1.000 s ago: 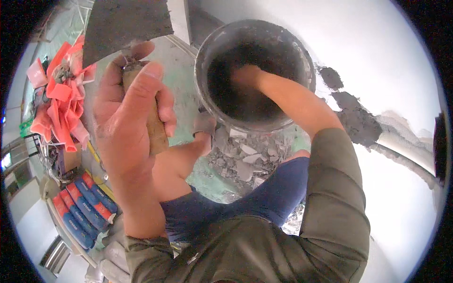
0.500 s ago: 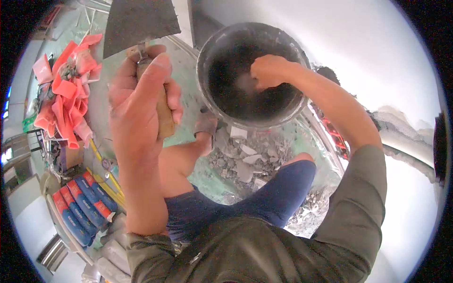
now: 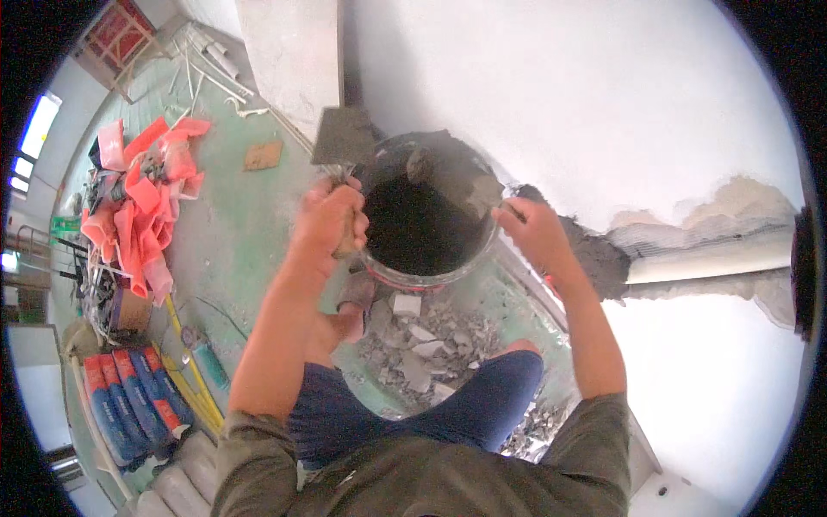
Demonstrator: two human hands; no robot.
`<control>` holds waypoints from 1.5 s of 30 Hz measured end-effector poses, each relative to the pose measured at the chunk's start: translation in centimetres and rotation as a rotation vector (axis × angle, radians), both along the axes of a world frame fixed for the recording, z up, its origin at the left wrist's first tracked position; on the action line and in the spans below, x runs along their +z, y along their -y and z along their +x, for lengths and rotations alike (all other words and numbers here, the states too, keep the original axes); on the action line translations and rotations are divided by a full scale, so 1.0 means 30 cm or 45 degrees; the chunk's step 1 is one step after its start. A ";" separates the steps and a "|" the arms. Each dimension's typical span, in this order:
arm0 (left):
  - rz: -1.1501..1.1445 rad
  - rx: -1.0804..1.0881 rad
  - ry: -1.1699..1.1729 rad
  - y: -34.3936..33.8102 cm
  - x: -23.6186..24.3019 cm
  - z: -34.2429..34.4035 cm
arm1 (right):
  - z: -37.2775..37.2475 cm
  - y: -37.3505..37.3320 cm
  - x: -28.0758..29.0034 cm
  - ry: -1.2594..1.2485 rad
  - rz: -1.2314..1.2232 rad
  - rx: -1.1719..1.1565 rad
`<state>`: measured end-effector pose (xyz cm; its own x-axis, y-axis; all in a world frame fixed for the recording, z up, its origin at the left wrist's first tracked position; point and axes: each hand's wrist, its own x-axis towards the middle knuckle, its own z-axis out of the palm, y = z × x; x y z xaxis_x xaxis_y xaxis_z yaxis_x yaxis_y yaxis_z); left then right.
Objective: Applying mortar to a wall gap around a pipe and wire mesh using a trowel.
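Note:
My left hand (image 3: 332,215) is closed round the wooden handle of a wide scraper (image 3: 345,138), its flat grey blade pointing away from me at the bucket's left rim. In front of me stands a round dark bucket (image 3: 413,283), deep and shadowed inside, with grey mortar (image 3: 422,164) near its far side. My right hand (image 3: 538,233) is closed on a small trowel (image 3: 484,196) at the right rim. Its blade reaches over the bucket opening and looks coated with mortar; its handle is mostly hidden by my fingers.
On the right, the white wall (image 3: 560,103) has a pale pipe (image 3: 715,265) in a rough groove, with dark wet mortar (image 3: 599,263) at its near end. Broken rubble (image 3: 422,349) lies between my legs. Pink sheeting (image 3: 142,207) and blue-and-red bags (image 3: 129,405) lie to the left.
My right hand has come up out of the bucket to its right rim, and the trowel now shows. My left hand with the scraper has moved away from me, toward the bucket's left side.

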<state>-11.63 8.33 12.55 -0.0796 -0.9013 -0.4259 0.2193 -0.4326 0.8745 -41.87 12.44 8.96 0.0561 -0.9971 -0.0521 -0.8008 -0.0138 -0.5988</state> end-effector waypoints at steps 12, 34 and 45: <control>-0.005 -0.442 -0.431 -0.108 0.028 -0.296 | 0.272 -0.167 -0.143 0.128 -0.829 -0.393; -0.095 -0.518 -0.413 -0.144 0.027 -0.200 | 0.084 -0.260 -0.010 1.888 0.032 -0.304; -0.160 -0.843 -0.628 -0.227 -0.030 -0.308 | -0.145 -0.723 -0.261 2.013 0.415 -0.484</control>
